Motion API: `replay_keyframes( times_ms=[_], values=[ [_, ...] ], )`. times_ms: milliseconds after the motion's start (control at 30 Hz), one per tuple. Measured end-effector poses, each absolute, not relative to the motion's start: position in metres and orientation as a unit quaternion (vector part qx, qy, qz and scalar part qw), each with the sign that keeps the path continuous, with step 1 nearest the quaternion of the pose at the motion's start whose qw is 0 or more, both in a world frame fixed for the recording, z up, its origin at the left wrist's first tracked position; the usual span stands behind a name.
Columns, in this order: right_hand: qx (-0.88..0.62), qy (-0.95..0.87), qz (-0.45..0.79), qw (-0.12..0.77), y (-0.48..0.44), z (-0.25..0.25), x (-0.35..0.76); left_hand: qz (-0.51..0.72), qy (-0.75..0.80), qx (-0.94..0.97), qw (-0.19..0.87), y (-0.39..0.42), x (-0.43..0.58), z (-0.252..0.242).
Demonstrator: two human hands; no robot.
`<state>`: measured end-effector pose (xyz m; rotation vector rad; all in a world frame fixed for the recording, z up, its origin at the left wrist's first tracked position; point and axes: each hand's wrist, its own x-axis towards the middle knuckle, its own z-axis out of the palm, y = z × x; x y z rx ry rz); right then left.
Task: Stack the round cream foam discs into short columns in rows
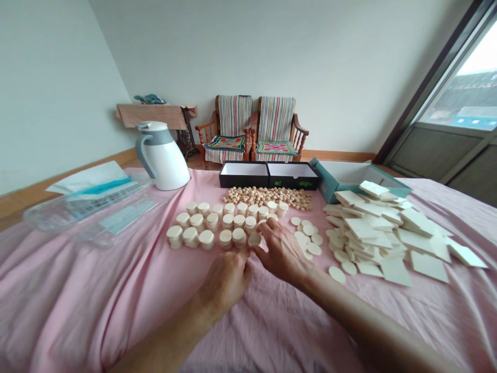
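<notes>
Short stacks of pale round wooden discs (206, 238) stand in several rows on the pink cloth. At the right end of the front row, one disc stack (254, 239) sits between the thumb and curved fingers of my right hand (281, 247). My left hand (228, 274) is closed just in front of that stack, its fingertips near the stack's base; what they hold, if anything, is hidden. Loose round discs (313, 248) lie to the right of my right hand. Behind the stacks spreads a band of small wooden balls (267, 197).
A heap of square wooden pieces (373, 228) lies right, before a teal box (334, 181). Black open boxes (244, 181) stand at the back. Left are a white-grey jug (171, 163) and clear plastic packaging (93, 202). Two chairs (233, 119) stand beyond the pink cloth (155, 300).
</notes>
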<state>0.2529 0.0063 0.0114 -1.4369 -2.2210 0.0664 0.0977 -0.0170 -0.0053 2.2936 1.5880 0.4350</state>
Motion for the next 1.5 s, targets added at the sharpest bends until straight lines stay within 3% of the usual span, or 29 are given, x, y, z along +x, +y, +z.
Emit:
replay_keyframes(
  times_ms=[233, 467, 800, 1133, 1500],
  values=[
    [-0.583, -0.75, 0.043, 0.31, 0.022, 0.015, 0.298, 0.14, 0.563, 0.805, 0.127, -0.015, 0.098, -0.007],
    [-0.564, -0.801, 0.073, 0.186, 0.032, -0.002, 0.336, 0.121, 0.577, 0.804, 0.079, -0.013, 0.099, -0.013],
    [-0.571, -0.809, 0.031, 0.137, 0.03, -0.011, 0.314, 0.105, 0.577, 0.806, 0.079, -0.011, 0.099, -0.016],
    [-0.527, -0.793, 0.041, 0.303, 0.009, 0.008, 0.282, 0.123, 0.558, 0.809, 0.137, -0.014, 0.099, -0.004],
    [-0.527, -0.788, 0.041, 0.315, 0.007, 0.006, 0.265, 0.137, 0.557, 0.806, 0.148, -0.015, 0.099, -0.005]
  ],
)
